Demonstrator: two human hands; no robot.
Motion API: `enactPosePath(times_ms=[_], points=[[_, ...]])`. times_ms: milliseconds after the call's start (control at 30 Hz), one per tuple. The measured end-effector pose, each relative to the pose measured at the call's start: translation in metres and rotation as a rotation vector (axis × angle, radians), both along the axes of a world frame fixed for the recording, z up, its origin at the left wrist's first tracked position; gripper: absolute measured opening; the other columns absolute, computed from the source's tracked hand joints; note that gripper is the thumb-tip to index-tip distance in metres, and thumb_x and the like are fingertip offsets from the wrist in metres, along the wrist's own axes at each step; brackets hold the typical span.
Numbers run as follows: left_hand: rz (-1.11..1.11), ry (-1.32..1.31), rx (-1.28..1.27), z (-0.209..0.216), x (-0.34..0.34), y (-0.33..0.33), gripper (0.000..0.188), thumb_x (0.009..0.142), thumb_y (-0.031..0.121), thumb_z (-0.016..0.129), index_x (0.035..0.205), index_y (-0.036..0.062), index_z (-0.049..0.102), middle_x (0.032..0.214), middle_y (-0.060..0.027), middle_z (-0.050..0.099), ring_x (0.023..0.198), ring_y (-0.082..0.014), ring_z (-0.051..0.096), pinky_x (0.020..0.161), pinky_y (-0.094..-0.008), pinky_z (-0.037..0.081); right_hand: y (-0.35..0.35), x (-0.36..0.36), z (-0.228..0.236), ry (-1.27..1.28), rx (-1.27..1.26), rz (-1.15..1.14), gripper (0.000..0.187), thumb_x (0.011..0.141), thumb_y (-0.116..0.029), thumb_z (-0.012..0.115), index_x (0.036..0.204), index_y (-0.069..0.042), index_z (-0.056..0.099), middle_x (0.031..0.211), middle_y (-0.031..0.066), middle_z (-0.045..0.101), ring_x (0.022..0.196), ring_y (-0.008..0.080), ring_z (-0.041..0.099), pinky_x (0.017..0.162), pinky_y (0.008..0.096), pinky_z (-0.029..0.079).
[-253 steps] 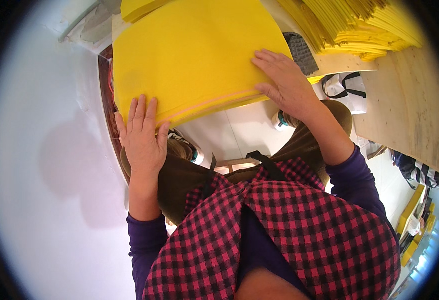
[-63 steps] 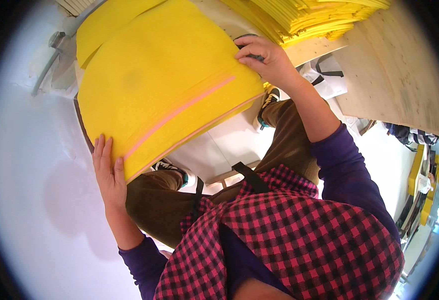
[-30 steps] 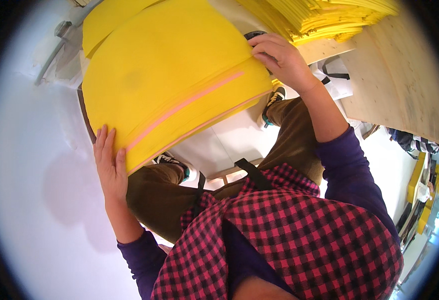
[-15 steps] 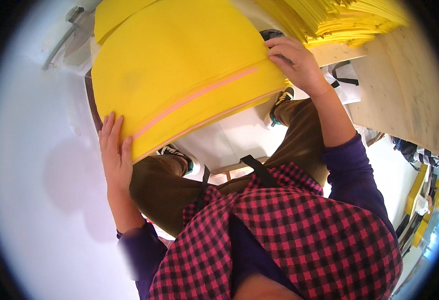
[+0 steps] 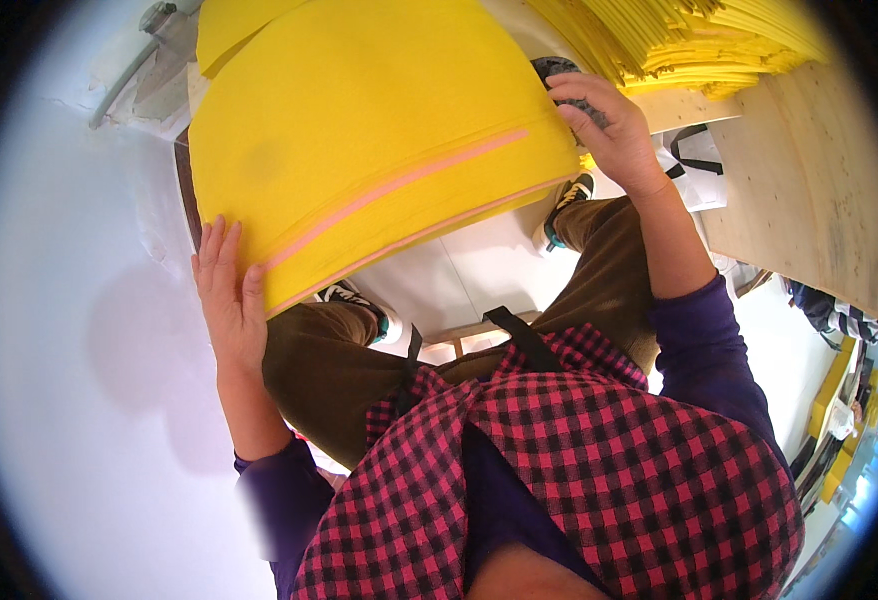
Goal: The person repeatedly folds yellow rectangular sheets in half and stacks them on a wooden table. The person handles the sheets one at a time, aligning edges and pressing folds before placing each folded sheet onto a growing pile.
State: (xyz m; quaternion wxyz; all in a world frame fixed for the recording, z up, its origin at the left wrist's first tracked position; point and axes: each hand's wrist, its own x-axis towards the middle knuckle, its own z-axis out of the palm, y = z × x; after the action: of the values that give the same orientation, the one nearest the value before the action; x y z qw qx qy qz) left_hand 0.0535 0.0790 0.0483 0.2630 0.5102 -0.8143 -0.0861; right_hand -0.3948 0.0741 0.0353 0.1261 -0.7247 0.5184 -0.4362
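A wide yellow sheet (image 5: 359, 110), soft like fabric or foam, lies across the surface in front of me. A pink strip (image 5: 399, 190) runs across it, and its near edge is pinkish too. My left hand (image 5: 229, 290) rests along the sheet's left edge, fingers extended and thumb at the near corner. At the right edge is my right hand (image 5: 614, 130), its fingers and thumb apart, with the thumb tip near the edge. Between those fingers shows a dark grey, rounded object (image 5: 591, 112), whose kind I cannot make out.
Piled yellow sheets (image 5: 719, 50) lie at the far right, beside a pale wooden board (image 5: 809, 180). A white bag (image 5: 697, 165) with black handles stands below. On the left is a white wall (image 5: 79, 350). My legs straddle the space under the near edge.
My right hand has moved slightly right, off the sheet's edge, and more of the dark grey object shows. My left hand stays at the left edge.
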Motion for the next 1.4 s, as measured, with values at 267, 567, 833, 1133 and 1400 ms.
enactPosePath(times_ms=[267, 567, 833, 1133, 1400], points=[[0.220, 0.623, 0.069, -0.012, 0.014, 0.019, 0.035, 0.098, 0.010, 0.048, 0.131, -0.0021, 0.050, 0.141, -0.0192, 0.046, 0.127, -0.0231, 0.047, 0.106, -0.0357, 0.036, 0.006, 0.003, -0.014, -0.423, 0.295, -0.068, 0.026, 0.096, -0.008, 0.055, 0.121, -0.002, 0.060, 0.120, 0.0051, 0.061, 0.113, 0.0147, 0.055, 0.099, 0.0272, 0.040], [0.178, 0.325, -0.045, -0.001, 0.016, 0.025, 0.031, 0.087, 0.001, 0.062, 0.118, 0.0002, 0.062, 0.134, -0.0159, 0.053, 0.127, -0.0291, 0.048, 0.106, -0.0366, 0.037, 0.004, 0.003, -0.017, -0.460, 0.270, -0.057, 0.023, 0.096, -0.005, 0.055, 0.118, 0.000, 0.060, 0.113, 0.0060, 0.062, 0.106, 0.0137, 0.057, 0.095, 0.0256, 0.043], [0.021, 0.230, -0.037, 0.016, -0.003, 0.012, 0.032, 0.083, 0.001, 0.063, 0.115, 0.0024, 0.064, 0.131, -0.0146, 0.055, 0.130, -0.0318, 0.046, 0.110, -0.0419, 0.032, 0.008, 0.004, -0.015, -0.441, 0.251, -0.092, 0.024, 0.097, -0.011, 0.054, 0.118, 0.000, 0.061, 0.118, 0.0057, 0.062, 0.111, 0.0154, 0.056, 0.099, 0.0283, 0.040], [-0.207, 0.070, 0.014, 0.056, -0.049, -0.010, 0.033, 0.092, 0.014, 0.056, 0.123, 0.0059, 0.060, 0.137, -0.0105, 0.052, 0.134, -0.0310, 0.041, 0.114, -0.0480, 0.022, 0.014, 0.010, -0.017, -0.649, 0.318, -0.090, 0.028, 0.098, -0.017, 0.054, 0.119, 0.000, 0.061, 0.115, 0.0080, 0.064, 0.109, 0.0171, 0.059, 0.098, 0.0294, 0.042], [-0.336, -0.128, 0.002, 0.046, -0.097, -0.032, 0.042, 0.097, 0.024, 0.048, 0.136, 0.0090, 0.048, 0.146, -0.0113, 0.042, 0.140, -0.0308, 0.031, 0.115, -0.0505, 0.017, 0.016, 0.023, -0.016, -1.089, 0.425, 0.121, 0.062, 0.103, -0.045, 0.028, 0.141, 0.004, 0.036, 0.144, 0.0162, 0.040, 0.136, 0.0262, 0.035, 0.115, 0.0383, 0.022]])
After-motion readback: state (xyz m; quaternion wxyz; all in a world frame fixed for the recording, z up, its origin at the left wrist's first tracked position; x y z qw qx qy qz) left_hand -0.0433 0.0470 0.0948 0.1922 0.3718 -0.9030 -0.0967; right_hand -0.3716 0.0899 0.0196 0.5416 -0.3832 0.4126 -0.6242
